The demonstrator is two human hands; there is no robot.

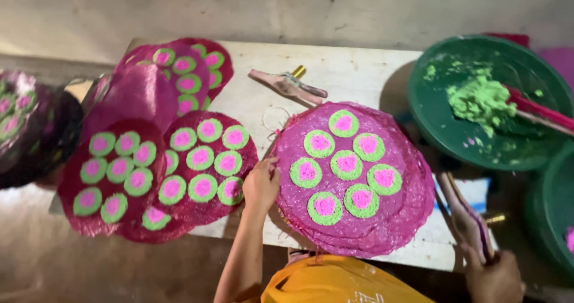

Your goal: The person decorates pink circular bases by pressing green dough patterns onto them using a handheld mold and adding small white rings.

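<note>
Nearest the camera, an orange garment was seen at the bottom edge, below the round magenta disc patterned with seven green-ringed pink spots, which lay on top of a stack of like discs on a whitewashed wooden board. To the lower right of that disc, the right hand was closed around the handle of a flat, paint-stained stamping tool. At the disc's left edge, the left hand was laid with its fingers curled over the rim, gripping it. Further left of the disc, overlapping finished magenta discs with green and pink spots were spread out. Just beyond the disc's upper left, a second pink-stained tool with a brass end was left lying on the board. To the disc's upper right, a round green basin was set, with green powder held inside it.
</note>
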